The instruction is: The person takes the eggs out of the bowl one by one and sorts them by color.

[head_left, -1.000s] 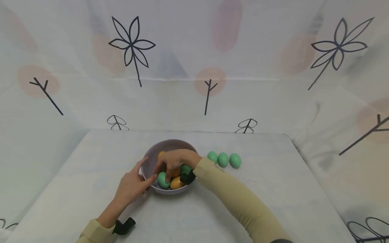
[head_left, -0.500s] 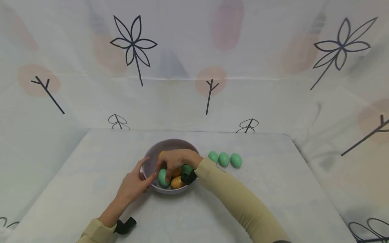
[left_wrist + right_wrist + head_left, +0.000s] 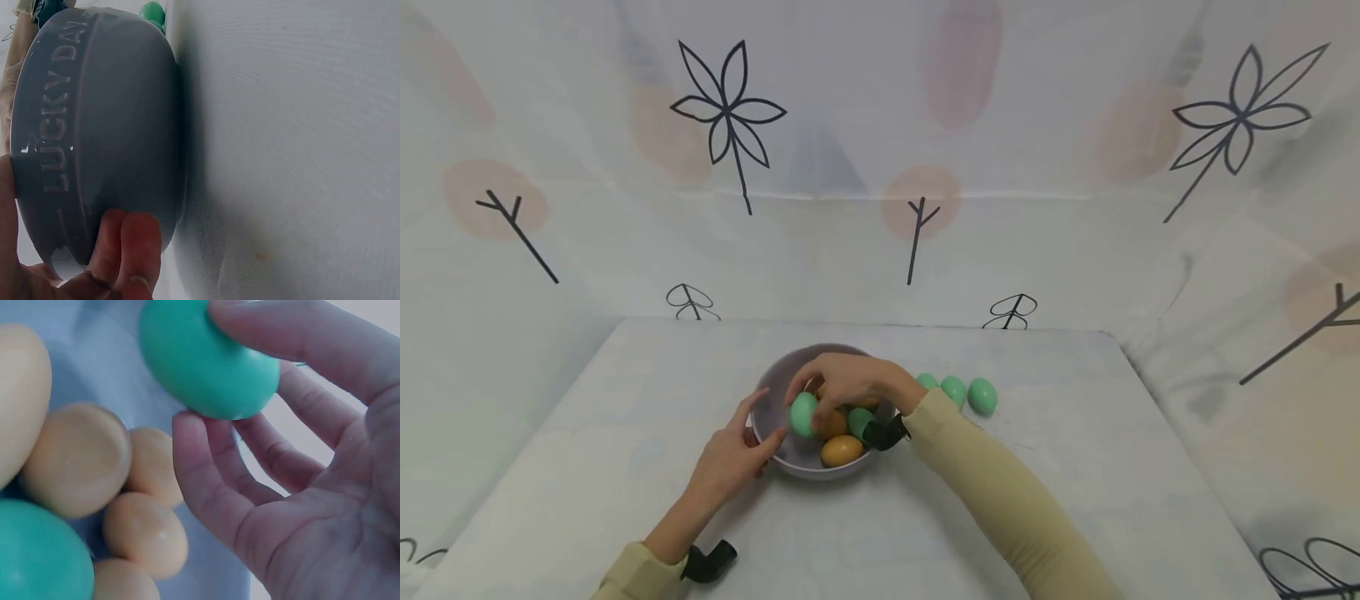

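A green egg (image 3: 803, 414) is pinched between the thumb and fingers of my right hand (image 3: 853, 379), over the inside of a grey-purple bowl (image 3: 772, 408). Close up in the right wrist view, the thumb lies on one side of the green egg (image 3: 200, 369) and fingertips touch the other. My left hand (image 3: 726, 458) grips the bowl's near left side, thumb at the rim and fingers curled against the outer wall. Several orange-brown eggs (image 3: 842, 451) and another green egg (image 3: 858, 423) lie in the bowl, partly hidden by my right hand and its wrist camera.
Right of the bowl, three green eggs (image 3: 982, 396) lie in a row on the white table (image 3: 1060, 467); my right arm partly covers two of them. Raised letters run around the bowl's outside. A patterned cloth (image 3: 850, 250) rises behind the table.
My right hand has lifted the green egg from the bowl's near left part and moved slightly up and right, uncovering more of an orange-brown egg. The left hand stays on the bowl.
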The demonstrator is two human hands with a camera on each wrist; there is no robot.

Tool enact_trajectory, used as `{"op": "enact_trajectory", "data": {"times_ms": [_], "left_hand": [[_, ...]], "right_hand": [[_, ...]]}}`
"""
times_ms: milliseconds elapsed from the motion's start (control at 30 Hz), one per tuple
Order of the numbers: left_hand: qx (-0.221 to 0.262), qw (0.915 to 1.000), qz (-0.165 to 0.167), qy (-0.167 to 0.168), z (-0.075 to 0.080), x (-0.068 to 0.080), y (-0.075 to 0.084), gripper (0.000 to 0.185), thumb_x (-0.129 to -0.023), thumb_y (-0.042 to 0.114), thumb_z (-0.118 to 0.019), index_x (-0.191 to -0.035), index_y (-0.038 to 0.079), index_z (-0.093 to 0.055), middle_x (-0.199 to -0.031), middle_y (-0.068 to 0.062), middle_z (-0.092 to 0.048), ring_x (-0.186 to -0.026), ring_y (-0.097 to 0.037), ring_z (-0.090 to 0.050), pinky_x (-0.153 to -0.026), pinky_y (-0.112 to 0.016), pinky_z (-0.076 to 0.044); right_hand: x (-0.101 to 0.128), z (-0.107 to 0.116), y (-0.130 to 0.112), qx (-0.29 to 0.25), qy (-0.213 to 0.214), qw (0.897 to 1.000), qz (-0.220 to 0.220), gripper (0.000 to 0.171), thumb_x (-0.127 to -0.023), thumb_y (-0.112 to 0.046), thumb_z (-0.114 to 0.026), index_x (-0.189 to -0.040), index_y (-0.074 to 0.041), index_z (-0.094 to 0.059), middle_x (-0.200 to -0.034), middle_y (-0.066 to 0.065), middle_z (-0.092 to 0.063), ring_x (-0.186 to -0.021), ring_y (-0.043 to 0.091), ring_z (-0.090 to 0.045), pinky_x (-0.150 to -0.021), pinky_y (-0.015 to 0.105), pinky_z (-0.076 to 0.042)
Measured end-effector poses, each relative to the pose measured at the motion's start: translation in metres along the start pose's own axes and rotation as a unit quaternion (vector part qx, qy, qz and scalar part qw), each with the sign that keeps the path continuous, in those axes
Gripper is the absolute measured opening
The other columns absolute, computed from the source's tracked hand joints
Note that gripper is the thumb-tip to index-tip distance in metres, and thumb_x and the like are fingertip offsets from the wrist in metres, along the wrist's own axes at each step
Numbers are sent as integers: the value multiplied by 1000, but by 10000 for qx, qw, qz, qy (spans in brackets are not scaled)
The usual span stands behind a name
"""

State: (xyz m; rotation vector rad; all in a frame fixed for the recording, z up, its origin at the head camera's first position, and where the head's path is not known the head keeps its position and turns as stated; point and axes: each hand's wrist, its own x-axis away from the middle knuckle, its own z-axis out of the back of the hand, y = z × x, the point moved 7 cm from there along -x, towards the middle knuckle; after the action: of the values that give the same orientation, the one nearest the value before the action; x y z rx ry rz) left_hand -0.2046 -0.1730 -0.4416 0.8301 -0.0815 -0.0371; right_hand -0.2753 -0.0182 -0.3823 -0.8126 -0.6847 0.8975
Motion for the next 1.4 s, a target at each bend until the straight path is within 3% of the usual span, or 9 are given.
{"op": "enact_trajectory", "data": {"times_ms": [200, 367, 567, 767, 1033, 1400], "left_hand": [[-21, 10000, 36, 24, 1, 1, -2, 70, -93, 44, -67, -152, 26, -33, -64, 1, -59, -54, -16, -56, -52, -30, -40], [-15, 10000, 14, 54, 0, 0, -1, 69, -94, 40, -69, -152, 26, -34, -64, 1, -59, -54, -17, -57, -52, -30, -41], [-173, 9998, 3, 62, -1, 0, -2, 68, -95, 41, -66, -152, 27, -33, -66, 2, -59, -53, -16, -57, -52, -31, -41], [-255, 9997, 10, 30, -4, -1, -2, 69, -95, 45, -64, -153, 29, -30, -71, 1, -60, -54, -15, -57, -52, -32, -42], [-196, 9998, -19, 69, -1, 0, -1, 69, -95, 46, -65, -153, 30, -31, -75, -2, -58, -55, -15, -57, -52, -32, -42], [-228, 9997, 11, 34, 0, 0, -2, 70, -94, 47, -64, -153, 28, -31, -78, -3, -58, -54, -14, -57, -52, -32, -41]], "right_hand": [[20, 16, 1, 160, 374, 9989, 232, 43, -81, -12, -79, -123, -14, -69, -119, -11, -64, -112, 14, -58, -95, 37, -47], [47, 31, 13, -459, 721, 9961, 223, 49, -81, -12, -78, -128, -6, -64, -124, -2, -64, -112, 19, -59, -95, 41, -47], [89, 56, 33, -1167, 1390, 9831, 222, 50, -81, -9, -78, -128, -2, -62, -135, 11, -57, -126, 25, -50, -106, 48, -36], [140, 79, 62, -1562, 2043, 9664, -25, 48, -84, -5, -77, -130, -4, -62, -138, 15, -53, -123, 31, -49, -97, 42, -44], [195, 95, 98, -1470, 2628, 9525, -448, 55, -83, -6, -76, -134, 0, -57, -143, 19, -49, -127, 28, -47, -98, 42, -42], [256, 98, 144, -997, 2839, 9480, -1034, 54, -87, -11, -73, -137, 0, -54, -144, 16, -50, -130, 32, -45, -98, 42, -42]]}}
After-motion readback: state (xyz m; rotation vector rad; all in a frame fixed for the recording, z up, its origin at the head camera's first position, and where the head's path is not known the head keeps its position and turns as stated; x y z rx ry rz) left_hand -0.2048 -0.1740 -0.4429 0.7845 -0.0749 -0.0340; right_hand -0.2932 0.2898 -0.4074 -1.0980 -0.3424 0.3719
